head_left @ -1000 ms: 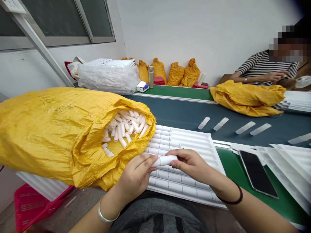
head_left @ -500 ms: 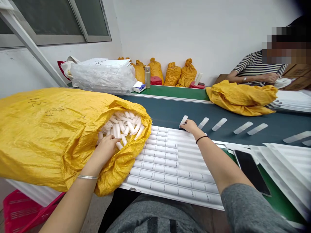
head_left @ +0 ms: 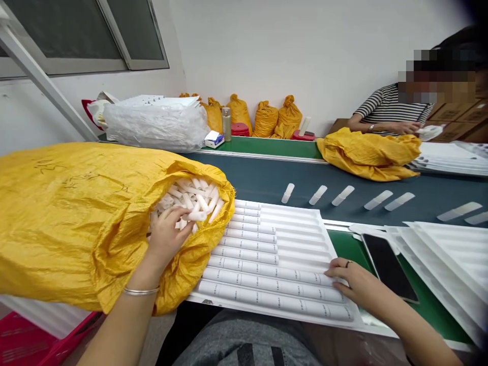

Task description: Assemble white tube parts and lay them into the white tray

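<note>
At the mouth of a big yellow woven sack [head_left: 76, 203], my left hand [head_left: 168, 234] reaches in among many loose white plastic tubes [head_left: 183, 190]. Its thumb and fingers are around one short tube [head_left: 196, 216]. My right hand [head_left: 351, 277] is at the right side of a white ridged tray [head_left: 301, 231], its fingertips and thumb at the end of a printed white tube [head_left: 318, 277]. Rows of such printed tubes lie in the tray's grooves, filling the near rows across and the far rows only on the left.
Several capped tubes [head_left: 318, 194] lie spaced along the dark conveyor belt [head_left: 267, 175]. A phone [head_left: 389, 267] and stacked white trays [head_left: 438, 274] are on the right. Across the belt, a person in a striped top sits behind a crumpled yellow sack [head_left: 369, 152]. A red basket [head_left: 34, 335] stands low left.
My right hand has let go of a capped tube, left standing on the belt, and come back to the tray's right side. My left hand has shifted slightly among the loose tubes.
</note>
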Available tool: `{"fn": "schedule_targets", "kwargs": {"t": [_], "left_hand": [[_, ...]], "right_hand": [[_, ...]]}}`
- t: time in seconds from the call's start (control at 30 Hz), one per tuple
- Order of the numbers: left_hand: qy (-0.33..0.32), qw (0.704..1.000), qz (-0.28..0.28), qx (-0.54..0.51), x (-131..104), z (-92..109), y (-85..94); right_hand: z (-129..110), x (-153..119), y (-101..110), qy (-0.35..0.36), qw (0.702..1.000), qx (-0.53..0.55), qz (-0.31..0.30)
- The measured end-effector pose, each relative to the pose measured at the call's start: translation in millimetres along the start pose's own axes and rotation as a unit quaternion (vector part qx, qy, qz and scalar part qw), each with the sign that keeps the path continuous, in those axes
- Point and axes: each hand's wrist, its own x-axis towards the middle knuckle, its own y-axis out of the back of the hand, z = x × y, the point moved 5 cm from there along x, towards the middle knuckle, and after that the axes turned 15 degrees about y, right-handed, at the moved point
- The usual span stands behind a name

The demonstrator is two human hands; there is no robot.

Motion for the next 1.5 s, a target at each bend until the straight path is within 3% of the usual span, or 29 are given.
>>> {"fn": "schedule_targets", "kwargs": {"t": [0.07,0.17,0.27,0.33,0.4,0.5,0.6,0.67,0.77,0.93,1.07,1.3,1.5], "left_hand": [[-0.018,0.994,0.016,-0.107,-13,25,8.0],[-0.04,0.976,-0.015,-0.214,-35,52,11.6],[-0.042,0.963,-0.068,-0.256,-56,61,11.7],[-0.035,0.963,-0.094,-0.25,-66,63,11.1],[-0.038,0.965,-0.108,-0.237,-74,66,9.5],[-0.087,0.962,-0.125,-0.229,-82,81,4.0],[-0.129,0.953,-0.14,-0.236,-90,95,-1.1],[-0.126,0.952,-0.147,-0.238,-93,98,-0.9],[-0.11,0.956,-0.16,-0.222,-96,95,5.2],[-0.114,0.952,-0.197,-0.205,-101,96,14.9],[-0.122,0.959,-0.164,-0.196,-103,100,19.0],[-0.195,0.963,-0.094,-0.16,-108,107,24.2],[-0.217,0.959,-0.093,-0.155,-112,114,20.9]], "right_hand": [[-2,-1,-1,0.016,0.999,-0.03,0.025],[-7,5,4,0.046,0.997,-0.062,0.027],[-17,6,17,0.064,0.993,-0.093,0.036],[-29,7,32,0.044,0.99,-0.096,0.094],[-51,10,47,0.039,0.982,-0.049,0.177],[-102,26,58,0.136,0.948,0.084,0.275],[-147,49,60,0.241,0.897,0.174,0.328],[-164,61,61,0.273,0.875,0.191,0.352],[-176,72,65,0.315,0.863,0.18,0.351],[-186,78,69,0.384,0.86,0.162,0.296],[-185,79,69,0.369,0.865,0.154,0.302],[-180,75,69,0.314,0.887,0.164,0.295],[-189,73,68,0.351,0.876,0.174,0.283]]}}
